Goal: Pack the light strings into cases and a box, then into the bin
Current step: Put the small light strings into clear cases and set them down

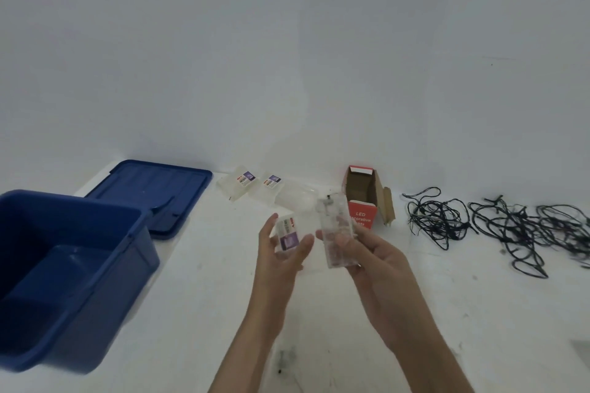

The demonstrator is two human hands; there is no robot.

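My left hand (281, 255) grips a clear plastic case (288, 234) with a purple and white label, held up above the table. My right hand (367, 258) grips a second clear case (335, 230) upright, with a fine light string bundled inside it. The two cases sit close together between my hands. Two more clear labelled cases (238, 185) (267, 187) lie at the back of the table. An open red cardboard box (364, 201) stands behind my right hand. Dark tangled light strings (498, 223) lie spread at the right. A blue bin (64, 265) stands open at the left.
The bin's blue lid (153, 191) lies flat behind the bin. A crumpled clear wrapper (295, 198) rests between the labelled cases and the red box. The white table (198, 281) meets a plain white wall at the back.
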